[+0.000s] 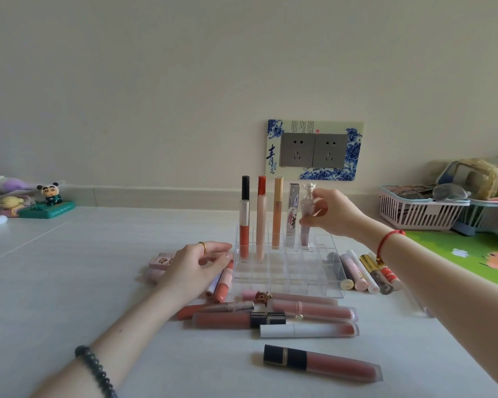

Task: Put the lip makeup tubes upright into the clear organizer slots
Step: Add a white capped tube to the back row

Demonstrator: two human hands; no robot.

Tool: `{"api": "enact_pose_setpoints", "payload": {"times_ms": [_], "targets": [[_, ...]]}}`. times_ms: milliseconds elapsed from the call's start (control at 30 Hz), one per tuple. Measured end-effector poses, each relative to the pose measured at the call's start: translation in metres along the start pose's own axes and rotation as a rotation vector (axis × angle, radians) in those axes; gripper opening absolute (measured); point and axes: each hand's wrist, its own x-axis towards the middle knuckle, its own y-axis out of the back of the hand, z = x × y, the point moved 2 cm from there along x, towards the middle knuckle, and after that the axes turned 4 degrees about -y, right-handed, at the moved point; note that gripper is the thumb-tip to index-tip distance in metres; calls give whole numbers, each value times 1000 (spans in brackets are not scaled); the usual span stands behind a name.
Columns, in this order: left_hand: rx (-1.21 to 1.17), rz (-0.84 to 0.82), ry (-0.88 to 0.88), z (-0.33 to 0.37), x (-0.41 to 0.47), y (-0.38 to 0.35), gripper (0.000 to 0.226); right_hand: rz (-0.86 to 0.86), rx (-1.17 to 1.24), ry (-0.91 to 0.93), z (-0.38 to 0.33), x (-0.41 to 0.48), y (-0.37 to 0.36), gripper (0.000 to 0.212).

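1. The right hand (332, 215) pinches the pale mauve tube (305, 235) with the figurine cap, thumb and fingers curled round its upper body. The tube stands upright, cap up, with its foot in a back-row slot of the clear organizer (288, 271). It is fifth from the left, beside four other standing tubes (261, 225).
2. The left hand (193, 268) lies relaxed on the floor (84, 282) just left of the organizer. Its fingers are fairly straight and the fingertips touch a peach tube (224, 282); it grips nothing that shows.
3. That peach tube lies flat along the organizer's left wall, its long axis running away from the person. The fingers hide its far end, so I cannot tell which end is the cap.
4. The left hand is plainly the nearer to it. Picking it up would probably mean tipping the tube from flat to vertical, then carrying it right, over a free slot.
5. The front tubes (299, 311) lie flat near the organizer's front edge, long axes left to right. The right-side tubes (360, 272) lie flat beside the organizer, fanned toward the person and close to the right forearm.
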Motion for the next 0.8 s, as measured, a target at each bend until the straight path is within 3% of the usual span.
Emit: {"api": "enact_pose_setpoints", "payload": {"times_ms": [500,667,800], "targets": [[-20,-5,3,-2,0,0,21,-41,18,-5,2,-3,4,42],[-1,75,-52,5,-2,4,18,41,15,-61,5,-16,19,56],[-21,113,-117,14,-5,9,19,171,-1,-26,0,-45,31,49]]}}
